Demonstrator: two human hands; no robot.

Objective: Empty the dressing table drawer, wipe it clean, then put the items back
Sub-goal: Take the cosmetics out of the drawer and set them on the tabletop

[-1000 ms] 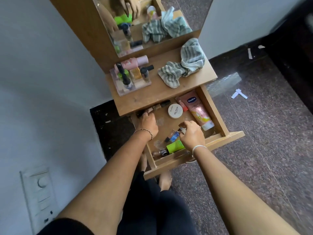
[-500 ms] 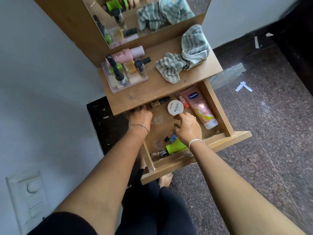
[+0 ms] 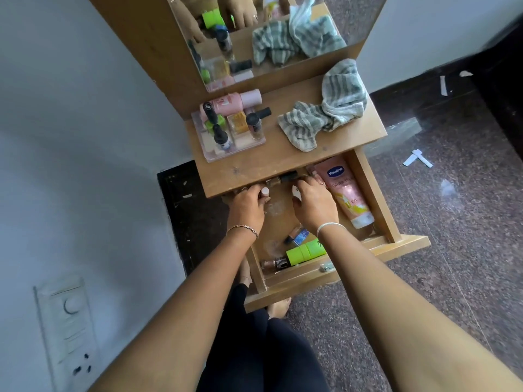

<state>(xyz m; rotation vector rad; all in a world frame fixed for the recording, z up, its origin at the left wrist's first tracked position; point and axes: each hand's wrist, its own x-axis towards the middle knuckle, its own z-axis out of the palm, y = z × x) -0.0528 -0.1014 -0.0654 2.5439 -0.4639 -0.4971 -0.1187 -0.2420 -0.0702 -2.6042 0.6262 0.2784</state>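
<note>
Head: Vaseline tube point(image 3: 343, 193), prob. "Gluta-Hya"

The tabletop point(image 3: 283, 162) hides the far end of the drawer point(image 3: 368, 193) and the fingertips of the left hand point(image 3: 247, 206). The right hand point(image 3: 312, 206) covers whatever lies beneath it, and its wrist hides part of a blue-labelled bottle point(image 3: 300, 236). The picture's top edge cuts off the mirror point(image 3: 351, 18).
</note>
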